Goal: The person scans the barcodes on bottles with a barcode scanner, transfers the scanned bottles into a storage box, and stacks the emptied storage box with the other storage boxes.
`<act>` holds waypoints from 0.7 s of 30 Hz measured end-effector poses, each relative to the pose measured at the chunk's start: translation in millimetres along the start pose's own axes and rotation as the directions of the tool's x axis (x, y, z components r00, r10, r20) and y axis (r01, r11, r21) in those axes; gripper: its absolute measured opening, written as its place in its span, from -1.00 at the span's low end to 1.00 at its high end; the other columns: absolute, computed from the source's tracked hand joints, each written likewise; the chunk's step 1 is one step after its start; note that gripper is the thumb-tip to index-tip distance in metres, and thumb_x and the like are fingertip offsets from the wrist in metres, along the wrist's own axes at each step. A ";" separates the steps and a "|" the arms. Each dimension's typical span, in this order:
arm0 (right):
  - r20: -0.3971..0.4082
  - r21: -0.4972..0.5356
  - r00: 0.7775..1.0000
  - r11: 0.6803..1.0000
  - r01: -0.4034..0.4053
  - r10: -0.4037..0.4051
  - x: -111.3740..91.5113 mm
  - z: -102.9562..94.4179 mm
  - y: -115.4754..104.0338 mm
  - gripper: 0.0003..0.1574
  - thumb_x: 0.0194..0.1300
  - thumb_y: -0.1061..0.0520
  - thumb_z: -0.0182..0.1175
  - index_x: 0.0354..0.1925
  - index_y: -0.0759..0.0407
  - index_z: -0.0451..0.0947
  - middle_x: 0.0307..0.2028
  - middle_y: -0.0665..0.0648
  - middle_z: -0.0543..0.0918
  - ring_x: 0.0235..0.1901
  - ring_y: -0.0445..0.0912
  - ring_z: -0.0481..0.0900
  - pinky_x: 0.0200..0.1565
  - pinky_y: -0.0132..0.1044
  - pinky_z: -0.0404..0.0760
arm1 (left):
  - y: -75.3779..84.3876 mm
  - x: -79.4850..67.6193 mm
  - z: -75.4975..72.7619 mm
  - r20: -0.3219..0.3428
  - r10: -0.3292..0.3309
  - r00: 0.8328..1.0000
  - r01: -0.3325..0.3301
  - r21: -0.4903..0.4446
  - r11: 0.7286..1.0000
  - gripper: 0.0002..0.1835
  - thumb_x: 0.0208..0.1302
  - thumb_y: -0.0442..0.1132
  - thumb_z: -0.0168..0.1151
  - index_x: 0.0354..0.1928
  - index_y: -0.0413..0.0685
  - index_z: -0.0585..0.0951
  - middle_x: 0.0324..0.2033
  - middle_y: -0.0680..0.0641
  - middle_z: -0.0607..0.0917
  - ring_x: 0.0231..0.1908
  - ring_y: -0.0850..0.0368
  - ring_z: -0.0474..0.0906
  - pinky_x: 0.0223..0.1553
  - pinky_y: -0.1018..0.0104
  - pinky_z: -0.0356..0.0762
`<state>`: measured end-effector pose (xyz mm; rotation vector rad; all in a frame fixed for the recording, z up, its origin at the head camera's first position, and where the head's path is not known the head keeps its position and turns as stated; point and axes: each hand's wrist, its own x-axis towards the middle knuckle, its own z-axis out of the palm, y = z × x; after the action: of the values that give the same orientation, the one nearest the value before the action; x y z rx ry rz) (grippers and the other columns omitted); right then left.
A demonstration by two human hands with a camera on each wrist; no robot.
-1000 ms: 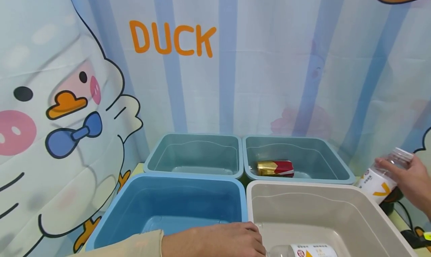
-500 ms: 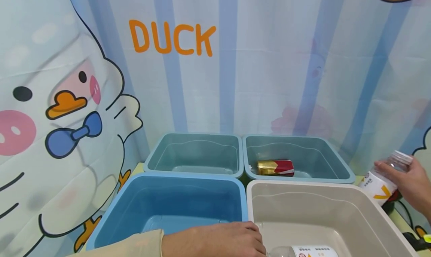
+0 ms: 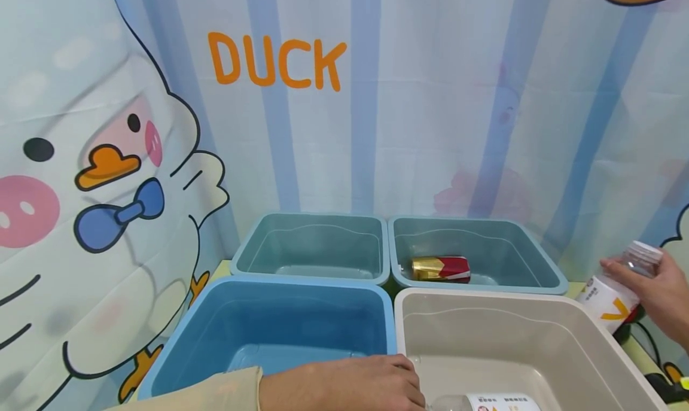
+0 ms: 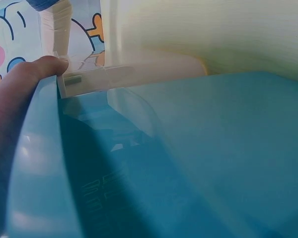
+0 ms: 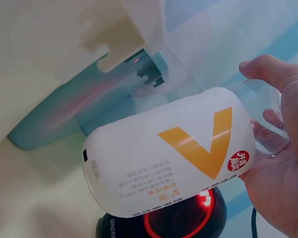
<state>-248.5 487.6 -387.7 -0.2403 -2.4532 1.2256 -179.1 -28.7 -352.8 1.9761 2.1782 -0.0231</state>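
My right hand point(image 3: 661, 297) grips a clear plastic bottle point(image 3: 607, 302) round its neck, just outside the beige bin's right rim. The bottle tilts, mouth up; its white label with an orange V faces the right wrist view. My left hand point(image 3: 344, 382) reaches across the blue bin point(image 3: 301, 309) to the border with the beige bin point(image 3: 479, 321). Its fingers curl at the clear neck end of a second labelled bottle point(image 3: 505, 402), which lies level over the beige bin in the head view. In the left wrist view the thumb point(image 4: 52, 64) meets that clear end; the other fingertips are hidden.
Two teal bins point(image 3: 312, 252) stand behind. A gold and red can point(image 3: 440, 268) lies on its side in the back right one. Below the right-hand bottle sits a dark round device point(image 5: 181, 218) with a red lit ring, near a black cable point(image 3: 648, 342). A printed curtain point(image 3: 409, 130) hangs behind.
The right hand's bottle has shifted slightly down and to the right. The left hand and the bottle by it have barely moved.
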 end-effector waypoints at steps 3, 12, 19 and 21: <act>-0.004 0.030 1.000 0.999 0.028 -0.028 1.7 -2.2 -3.7 -0.55 0.54 -0.11 0.21 0.16 -0.32 0.15 0.03 0.36 0.44 -0.44 -0.41 0.53 -0.43 -0.42 0.64 | -0.2 0.1 0.1 0.001 -0.003 1.000 0.003 0.000 1.000 -0.45 0.34 0.14 0.35 0.33 0.20 0.64 0.12 0.29 0.70 0.14 0.54 0.47 0.32 0.61 0.11; -0.027 -0.040 0.995 0.995 0.093 -0.094 6.5 -9.0 -26.0 -0.50 0.50 -0.13 0.26 0.11 -0.42 0.12 -0.02 0.16 0.50 -0.43 -0.48 0.49 -0.45 -0.46 0.58 | 0.9 -0.4 -0.7 0.003 0.014 1.000 -0.014 0.028 1.000 -0.47 0.37 0.15 0.33 0.32 0.20 0.65 0.11 0.29 0.70 0.11 0.53 0.47 0.32 0.63 0.06; -0.041 -0.060 0.993 0.993 0.106 -0.109 8.7 -12.6 -50.5 -0.25 0.52 -0.12 0.23 0.44 -0.16 0.05 0.30 0.60 0.26 -0.07 0.21 0.53 0.01 0.22 0.65 | 1.1 -0.7 -0.8 -0.005 0.021 1.000 -0.021 0.023 1.000 -0.49 0.39 0.15 0.32 0.31 0.20 0.66 0.10 0.29 0.71 0.10 0.54 0.47 0.31 0.64 0.05; -0.045 -0.046 0.991 0.991 0.122 -0.124 9.2 -12.5 -59.7 -0.23 0.52 -0.09 0.23 0.46 -0.19 0.03 0.36 0.63 0.18 0.11 0.51 0.34 0.12 0.56 0.35 | 1.0 -0.5 -0.9 -0.004 0.023 1.000 -0.023 0.028 0.999 -0.48 0.38 0.16 0.32 0.31 0.21 0.66 0.10 0.29 0.71 0.10 0.54 0.47 0.31 0.64 0.05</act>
<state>-250.6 463.6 -330.9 -0.1265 -2.4171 1.1034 -178.3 -28.9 -351.7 2.0180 2.1692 -0.0460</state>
